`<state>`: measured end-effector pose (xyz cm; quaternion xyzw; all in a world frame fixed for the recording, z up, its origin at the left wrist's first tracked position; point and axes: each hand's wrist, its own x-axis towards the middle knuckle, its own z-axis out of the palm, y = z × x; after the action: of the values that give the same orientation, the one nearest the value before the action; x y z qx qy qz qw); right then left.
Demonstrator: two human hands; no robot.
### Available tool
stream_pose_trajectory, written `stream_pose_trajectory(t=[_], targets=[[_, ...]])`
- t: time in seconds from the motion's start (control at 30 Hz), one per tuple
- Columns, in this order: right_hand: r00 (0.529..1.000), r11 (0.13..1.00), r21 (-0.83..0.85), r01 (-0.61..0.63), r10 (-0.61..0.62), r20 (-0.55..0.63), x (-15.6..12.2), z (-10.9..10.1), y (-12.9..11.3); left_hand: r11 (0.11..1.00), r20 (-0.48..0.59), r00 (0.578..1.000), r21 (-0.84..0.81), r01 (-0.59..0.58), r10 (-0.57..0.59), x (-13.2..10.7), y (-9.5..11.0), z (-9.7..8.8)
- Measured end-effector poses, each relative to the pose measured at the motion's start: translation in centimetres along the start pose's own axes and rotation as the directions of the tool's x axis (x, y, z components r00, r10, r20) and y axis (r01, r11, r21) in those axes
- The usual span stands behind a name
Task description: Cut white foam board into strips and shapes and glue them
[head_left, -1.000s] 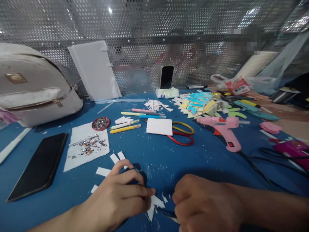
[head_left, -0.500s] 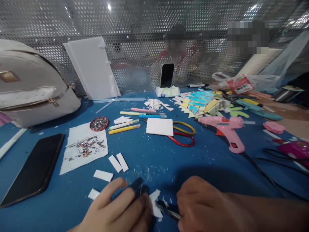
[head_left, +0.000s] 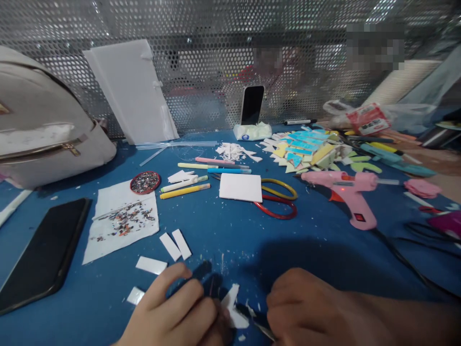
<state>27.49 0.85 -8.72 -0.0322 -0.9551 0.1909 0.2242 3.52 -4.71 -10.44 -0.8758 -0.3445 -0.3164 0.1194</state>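
While the right hand point(head_left: 309, 312) is clenching its grip around a slim tool point(head_left: 264, 330), whose dark tip is lying at the right edge of a jagged white cutout point(head_left: 238, 318) on the blue surface point(head_left: 216, 221), the left hand point(head_left: 176, 307) is curling over the cutout's other end; whether that grip is pinching or merely pressing, I cannot tell. Four white strips point(head_left: 170, 246) are lying beyond it, the nearest just beside the hand. Farther left, a black phone point(head_left: 46, 252) is flanking a white sheet point(head_left: 111, 196), where a red-rimmed dish point(head_left: 144, 193) is covering one corner. Ahead, a white card point(head_left: 240, 186) is hiding part of some scissors point(head_left: 279, 217), with markers point(head_left: 185, 191) lying alongside. Rightward, a pink glue gun point(head_left: 351, 187) is trailing its black cord point(head_left: 396, 256) past the right forearm point(head_left: 399, 315), and coloured scraps point(head_left: 313, 149) are piling up behind.
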Motion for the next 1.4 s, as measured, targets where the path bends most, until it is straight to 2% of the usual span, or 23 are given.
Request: stream_pose_trajectory(t=[0.1, 0.2, 0.33, 0.5, 0.63, 0.77, 0.87, 0.97, 1.1, 1.27, 1.4], targets=[[0.998, 0.998, -0.013, 0.064, -0.064, 0.009, 0.2, 0.0, 0.4, 1.0, 0.007, 1.0, -0.017, 0.003, -0.003, 0.0, 0.0, 0.0], [0.992, 0.993, -0.025, 0.117, -0.118, -0.034, 0.3, 0.1, 0.4, 0.998, 0.018, 1.0, -0.054, 0.02, -0.019, 0.1, 0.1, 0.0], [0.99, 0.995, -0.048, 0.087, -0.092, -0.108, 0.5, 0.3, 0.0, 0.994, 0.016, 0.999, -0.103, 0.038, -0.037, 0.2, 0.3, 0.0], [0.996, 0.998, -0.011, 0.062, -0.063, -0.069, 0.7, 0.0, -0.1, 0.995, 0.027, 0.999, -0.096, 0.033, -0.031, 0.2, 0.2, -0.1], [0.994, 0.993, 0.047, 0.104, -0.103, -0.033, 0.8, -0.4, 0.3, 0.991, 0.023, 0.999, -0.132, 0.032, -0.029, 0.2, 0.2, -0.1], [0.989, 0.992, 0.022, 0.127, -0.125, -0.081, 0.5, -0.4, 0.3, 0.988, 0.013, 0.999, -0.151, 0.033, -0.031, 0.6, 0.2, 0.0], [0.984, 0.992, -0.015, 0.123, -0.124, -0.129, 0.0, -0.1, 0.1, 0.989, -0.041, 0.999, -0.145, 0.01, -0.016, 0.7, 0.1, 0.3], [0.987, 0.992, -0.026, 0.121, -0.123, -0.101, -0.3, 0.0, 0.0, 0.988, -0.1, 0.995, -0.155, -0.023, 0.008, 0.6, -0.1, 0.5], [0.98, 0.99, -0.005, 0.143, -0.143, -0.14, -0.4, 0.0, 0.4, 0.986, -0.018, 1.0, -0.166, 0.005, -0.008, 0.5, 0.0, 0.1], [0.967, 0.988, -0.023, 0.153, -0.154, -0.201, -0.3, 0.1, 0.7, 0.985, 0.008, 1.0, -0.173, 0.012, -0.011, 0.5, 0.1, -0.2], [0.984, 0.992, -0.016, 0.127, -0.128, -0.124, -0.2, -0.1, 0.3, 0.987, 0.001, 1.0, -0.159, 0.027, -0.027, 0.4, 0.2, 0.1]])
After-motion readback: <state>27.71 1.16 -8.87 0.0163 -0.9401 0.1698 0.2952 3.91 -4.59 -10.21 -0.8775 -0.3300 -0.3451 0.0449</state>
